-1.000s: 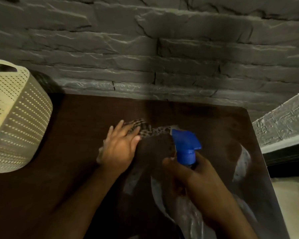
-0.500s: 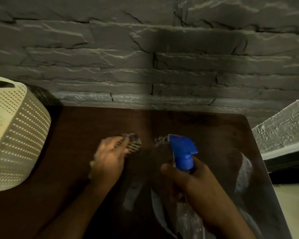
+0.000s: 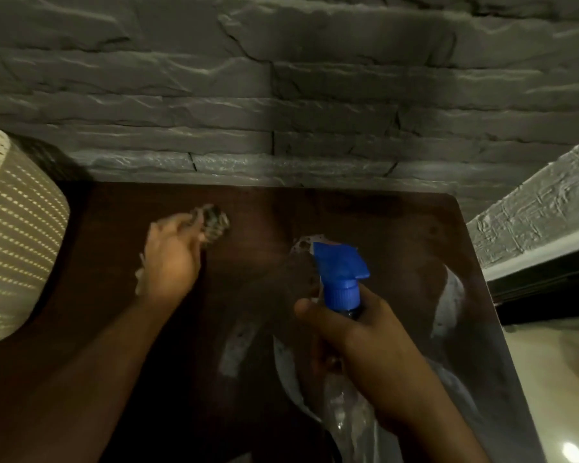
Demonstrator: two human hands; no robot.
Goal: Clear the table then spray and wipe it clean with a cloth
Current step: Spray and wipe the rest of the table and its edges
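I am seeing the right hand (image 3: 365, 349) wrapping its fingers round the neck of the spray bottle (image 3: 343, 279) at lower centre of the frame, its blue nozzle pointing toward upper left. The left hand (image 3: 171, 259), left of centre, is pressing down on the patterned cloth (image 3: 214, 220) — it is blurred, so I cannot tell whether the fingers are gripping it or lying flat. Both are working over the dark brown table (image 3: 365, 222), with a perforated cream basket (image 3: 17, 248) sitting at the left edge — a grey stone wall (image 3: 281, 95) is filling the top.
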